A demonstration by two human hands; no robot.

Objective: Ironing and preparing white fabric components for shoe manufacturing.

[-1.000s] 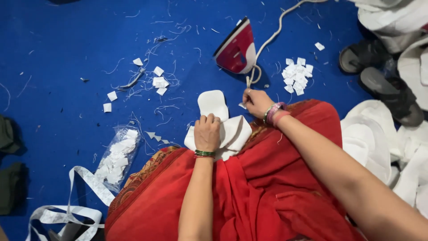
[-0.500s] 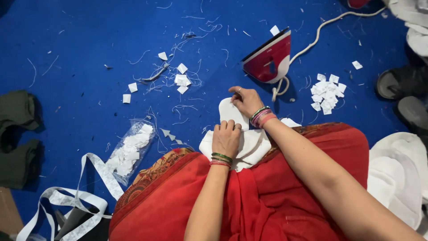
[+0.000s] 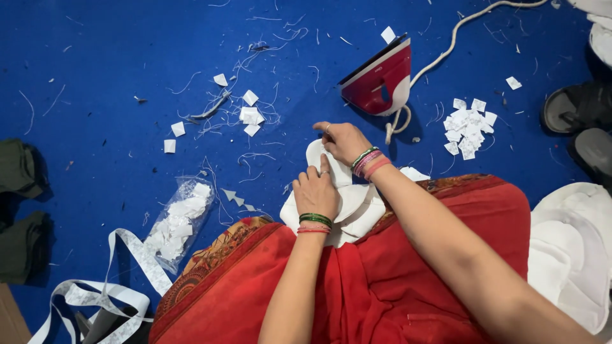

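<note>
- I see my left hand lying flat on a stack of white fabric pieces, fingers together and stretched forward, pressing rather than gripping.
- My right hand sits just beyond it, at the far end of the top piece, fingers curled down onto the cloth edge; I cannot tell whether they pinch it or only press it.
- The white pieces rest on the blue floor covering right at the hem of the red garment across my lap.
- The top piece runs long-ways away from me, from the wrist of the left hand out to the right hand's fingertips, so both hands sit on the one axis, the left nearer my body.
- The red and white iron stands on its heel just beyond the right hand, its cord trailing off to the upper right; the right hand is clearly the nearer one to it.
- Small white squares lie scattered to the right, well apart.
</note>
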